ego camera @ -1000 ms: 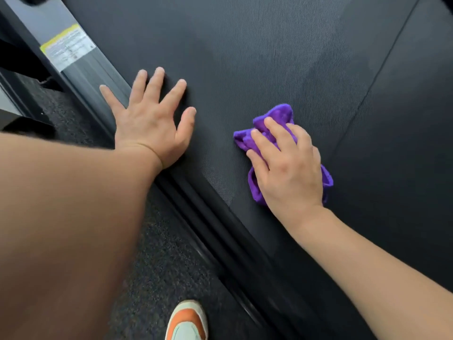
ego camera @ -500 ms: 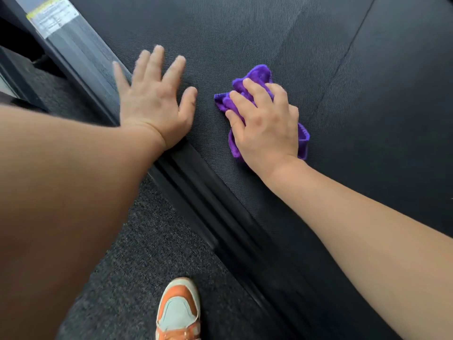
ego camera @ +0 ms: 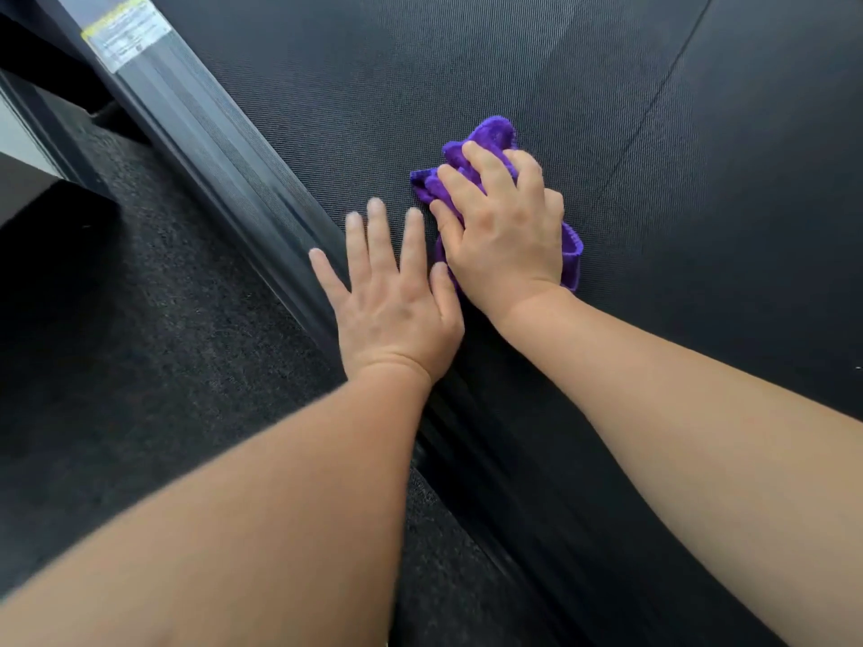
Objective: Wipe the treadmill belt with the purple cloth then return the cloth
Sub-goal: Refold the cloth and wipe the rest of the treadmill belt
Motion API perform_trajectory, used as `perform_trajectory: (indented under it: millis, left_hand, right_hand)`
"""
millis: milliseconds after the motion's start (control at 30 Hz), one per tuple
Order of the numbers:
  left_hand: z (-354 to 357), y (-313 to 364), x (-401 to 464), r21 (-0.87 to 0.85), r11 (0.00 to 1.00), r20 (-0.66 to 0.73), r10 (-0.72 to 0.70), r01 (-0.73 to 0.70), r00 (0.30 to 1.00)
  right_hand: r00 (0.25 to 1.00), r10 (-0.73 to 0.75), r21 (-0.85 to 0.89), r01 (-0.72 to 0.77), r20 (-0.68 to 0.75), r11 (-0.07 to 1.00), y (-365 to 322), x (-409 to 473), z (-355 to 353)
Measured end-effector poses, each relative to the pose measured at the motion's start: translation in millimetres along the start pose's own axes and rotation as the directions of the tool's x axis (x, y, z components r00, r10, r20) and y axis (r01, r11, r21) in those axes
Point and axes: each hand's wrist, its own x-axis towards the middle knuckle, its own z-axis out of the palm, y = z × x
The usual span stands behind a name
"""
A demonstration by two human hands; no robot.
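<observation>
The wiping step is in hand, judging by how things are lying: the belt (ego camera: 607, 109), the largest thing in view, is filling the upper and right part of the picture, and the cloth (ego camera: 485, 137) is sitting bunched on it near its left edge, not yet returned. The next move is likely calling for a firm, flat stroke along the belt's length, with weight kept on the cloth so it is dragging rather than rolling; where the cloth belongs afterwards is not showing.

Beside the belt one side rail (ego camera: 196, 133) is running diagonally, carrying one label (ego camera: 126, 30) near the top. Left of the rail one stretch of dark floor mat (ego camera: 140, 343) is lying.

Two hands are working. The left hand (ego camera: 397, 310) is resting flat, fingers spread and straight, across the belt's edge and the rail, seemingly bracing the body. The right hand (ego camera: 504, 226) is pressing down on the cloth, its fingers curling over the folds and gripping them; its heel is sitting just beside the left thumb, nearly touching.

One cloth, purple, is showing above, left and right of the right hand.
</observation>
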Motion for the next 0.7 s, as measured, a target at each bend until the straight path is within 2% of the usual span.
perform_trajectory:
  millis: [200, 367, 567, 700]
  left_hand:
    - [3, 1, 1, 0.053, 0.998, 0.025, -0.018, 0.017, 1.000]
    - [2, 2, 0, 0.049, 0.999, 0.016, -0.007, 0.006, 1.000]
    - [2, 3, 0, 0.066, 0.998, 0.021, 0.014, -0.015, 1.000]
    - [2, 2, -1, 0.069, 0.997, 0.004, 0.038, -0.038, 0.999]
  right_hand:
    - [0.997, -0.075, -0.009, 0.075, 0.036, 0.997, 9, -11, -10]
    - [0.993, -0.103, -0.016, 0.104, 0.050, 0.994, 38, -68, -39]
    - [0.995, 0.081, 0.018, -0.083, 0.061, 0.996, 46, -56, -43]
    - [0.999, 0.012, -0.007, -0.011, 0.046, 1.000, 35, -55, -35]
